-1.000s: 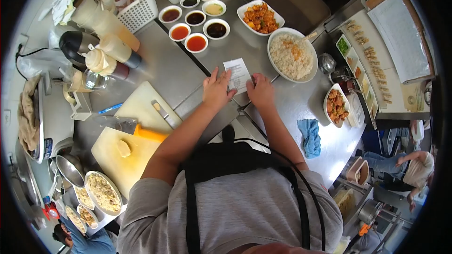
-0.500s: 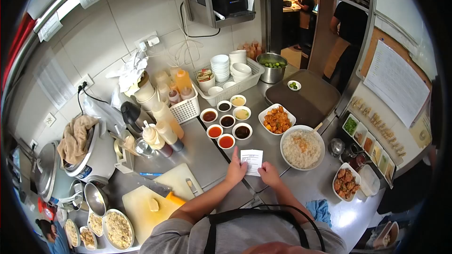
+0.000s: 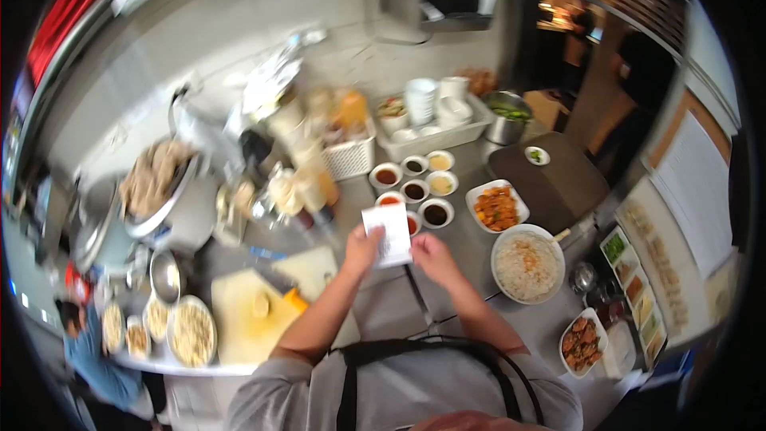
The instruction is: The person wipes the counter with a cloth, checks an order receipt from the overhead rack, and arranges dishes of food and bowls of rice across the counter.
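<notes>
- A small white paper slip (image 3: 388, 235) is held up above the steel counter (image 3: 383, 311), just before the round sauce bowls (image 3: 423, 191).
- Its left edge is pinched by the left hand (image 3: 361, 251).
- The right hand (image 3: 429, 257) is kept just beside the slip; contact cannot be told.
- A white bowl of rice (image 3: 526, 264) is seen to the right.

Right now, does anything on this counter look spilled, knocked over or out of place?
Nothing stands out. The sauce bowls, the rice bowl and the plates sit upright with no spill visible on the steel counter. The left hand holds the paper slip up; the right hand is beside it. The picture is blurred, so small spills could be missed.
</notes>
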`<state>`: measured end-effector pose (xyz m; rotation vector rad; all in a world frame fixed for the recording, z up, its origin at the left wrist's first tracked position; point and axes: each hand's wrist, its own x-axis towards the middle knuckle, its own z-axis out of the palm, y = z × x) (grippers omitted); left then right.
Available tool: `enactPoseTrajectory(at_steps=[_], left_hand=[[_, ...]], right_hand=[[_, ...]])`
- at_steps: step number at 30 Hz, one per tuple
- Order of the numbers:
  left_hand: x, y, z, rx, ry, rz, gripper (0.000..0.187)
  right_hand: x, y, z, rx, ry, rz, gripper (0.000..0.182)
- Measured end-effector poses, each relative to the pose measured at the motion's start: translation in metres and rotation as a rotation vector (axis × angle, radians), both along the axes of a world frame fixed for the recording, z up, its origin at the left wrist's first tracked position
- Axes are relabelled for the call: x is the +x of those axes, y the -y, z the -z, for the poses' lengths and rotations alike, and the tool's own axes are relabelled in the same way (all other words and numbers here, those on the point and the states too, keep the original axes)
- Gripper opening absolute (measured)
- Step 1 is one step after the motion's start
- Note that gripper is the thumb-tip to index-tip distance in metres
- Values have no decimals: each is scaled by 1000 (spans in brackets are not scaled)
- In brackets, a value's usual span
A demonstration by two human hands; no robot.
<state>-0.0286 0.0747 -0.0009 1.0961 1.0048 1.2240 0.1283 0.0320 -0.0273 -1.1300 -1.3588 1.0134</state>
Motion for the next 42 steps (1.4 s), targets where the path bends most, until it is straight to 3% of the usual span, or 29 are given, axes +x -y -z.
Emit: enactPoseTrajectory(at_steps=[2, 7, 12, 14, 16, 20, 21, 25, 28, 29, 32, 36, 39, 42], left_hand=[[-43, 2, -25, 51, 31, -117, 13], [-160, 37, -52, 88, 42, -346, 14], [-273, 84, -35, 11, 36, -569, 15], [-314, 100, -27, -15, 3, -635, 16], [-349, 120, -34, -1, -23, -644, 16], [-410, 158, -38, -47, -115, -666, 15], [-422, 167, -38, -64, -113, -670, 15], [-464, 187, -31, -55, -70, -702, 14], [-488, 189, -25, -37, -25, -741, 14], [-494, 188, -24, -33, -17, -749, 15], [-504, 180, -28, -20, -16, -732, 15], [-511, 169, -28, -20, -72, -691, 15], [-507, 158, -39, -14, -113, -629, 16], [-500, 146, -46, -5, -175, -578, 17]], right_hand=[[-23, -17, -26, -85, -113, -115, 10], [-110, -43, -81, -276, -88, -352, 19], [-262, -72, -63, -608, -229, -652, 20], [-330, -93, -41, -675, -189, -640, 22], [-391, -118, -26, -671, -95, -484, 28], [-476, -167, 0, -590, 109, -7, 49], [-487, -179, 6, -567, 164, -7, 54], [-516, -248, 62, -470, 358, 77, 38], [-521, -200, 7, -437, 288, 74, 34], [-522, -185, 13, -421, 313, 63, 34], [-528, -152, 43, -423, 15, 239, 32], [-536, -176, 85, -353, 250, 492, 24], [-526, -166, 62, -119, 736, 398, 24], [-506, -145, 17, -100, 643, 176, 31]])
